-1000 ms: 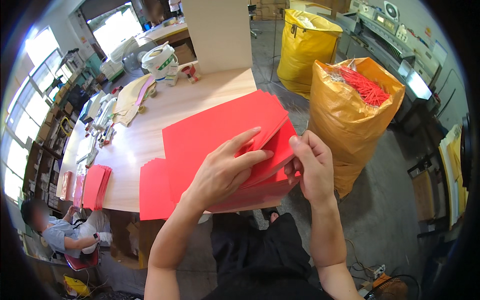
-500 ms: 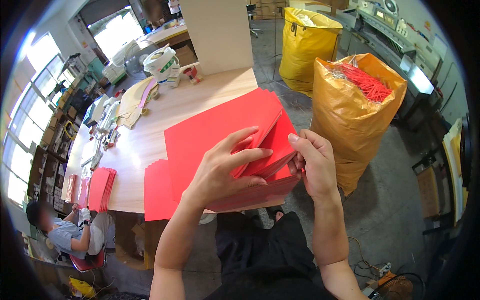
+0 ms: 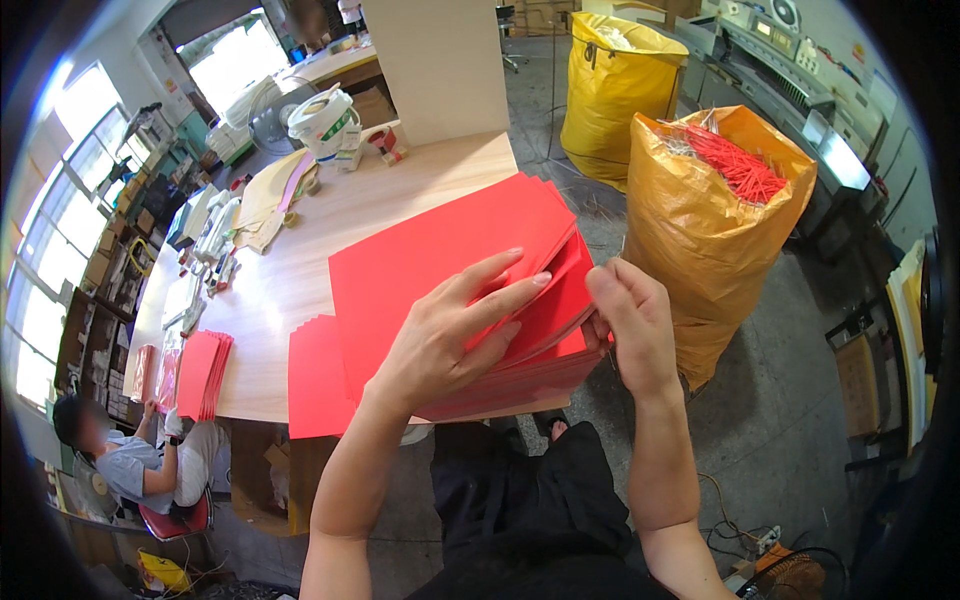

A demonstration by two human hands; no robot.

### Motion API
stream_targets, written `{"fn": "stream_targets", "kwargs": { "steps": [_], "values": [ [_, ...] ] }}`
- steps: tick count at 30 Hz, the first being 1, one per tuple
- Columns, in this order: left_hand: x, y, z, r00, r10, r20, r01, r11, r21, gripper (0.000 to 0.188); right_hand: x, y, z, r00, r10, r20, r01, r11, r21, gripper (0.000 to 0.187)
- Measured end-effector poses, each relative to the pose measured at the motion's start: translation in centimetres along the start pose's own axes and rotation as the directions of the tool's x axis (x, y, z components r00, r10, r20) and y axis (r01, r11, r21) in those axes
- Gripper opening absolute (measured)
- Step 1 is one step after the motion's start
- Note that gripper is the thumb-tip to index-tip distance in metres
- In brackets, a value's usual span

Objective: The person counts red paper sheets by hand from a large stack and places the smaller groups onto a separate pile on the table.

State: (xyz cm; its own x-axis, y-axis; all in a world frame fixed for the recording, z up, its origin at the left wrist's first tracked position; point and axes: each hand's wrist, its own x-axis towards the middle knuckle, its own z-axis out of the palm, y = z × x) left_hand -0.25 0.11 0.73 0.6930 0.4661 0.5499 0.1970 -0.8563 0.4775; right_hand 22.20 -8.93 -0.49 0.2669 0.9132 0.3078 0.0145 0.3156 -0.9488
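Item, left hand (image 3: 445,330): palm down, fingers spread and slightly bent, laid across the near right part of the stack; fingertips at the edge of the raised upper sheets.

Item, right hand (image 3: 638,325): fingers curled, thumb above, pinching the stack's right corner; the exact contact is partly hidden.

Item, thick stack of plain red rectangular sheets (image 3: 430,245): beneath the left hand and reaching to the right hand; top sheets lifted at the right corner, a gap showing between the hands.

Item, lower fanned pile of red sheets (image 3: 316,380): just left of the left hand, partly covered by the stack.

Item, pale wood-grain table (image 3: 275,320): under both piles, extending leftward and away from the hands.

Item, slanted bundle of red sheets (image 3: 203,372): well to the left of the left hand.

Item, white plastic bucket (image 3: 322,130): beyond the left hand, at the table's far side.

Item, orange woven sack (image 3: 710,270): right of and beyond the right hand, holding thin red strips (image 3: 740,168).

Item, seated person in grey shirt (image 3: 135,465): far left of both hands.
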Motion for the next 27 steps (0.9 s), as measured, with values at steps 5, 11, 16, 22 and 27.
{"fn": "stream_targets", "kwargs": {
  "steps": [5,11,16,22,27],
  "values": [
    [0.0,0.2,0.2,1.0,0.005,-0.007,-0.005,1.0,0.03,0.046,0.6,0.5,0.6,0.996,-0.028,-0.082,0.015,0.987,-0.16,0.041],
    [-0.1,0.6,0.1,1.0,0.005,0.018,-0.007,0.996,0.089,0.042,0.5,-0.6,-0.1,0.969,0.246,0.038,-0.248,0.944,0.216,0.039],
    [0.0,0.0,-0.1,1.0,-0.003,0.02,0.003,0.999,0.036,0.056,0.3,-0.7,-0.4,0.964,0.262,0.053,-0.267,0.946,0.182,0.04],
    [0.0,0.0,-0.1,1.0,-0.013,0.007,0.013,0.999,-0.035,0.053,-0.5,-0.8,-0.7,0.986,0.164,0.035,-0.167,0.982,0.087,0.041],
    [0.1,0.0,0.1,1.0,-0.014,0.014,0.014,1.0,-0.009,0.052,-2.5,0.6,0.4,0.851,-0.5,-0.16,0.266,0.673,-0.69,0.018]
  ]
}}
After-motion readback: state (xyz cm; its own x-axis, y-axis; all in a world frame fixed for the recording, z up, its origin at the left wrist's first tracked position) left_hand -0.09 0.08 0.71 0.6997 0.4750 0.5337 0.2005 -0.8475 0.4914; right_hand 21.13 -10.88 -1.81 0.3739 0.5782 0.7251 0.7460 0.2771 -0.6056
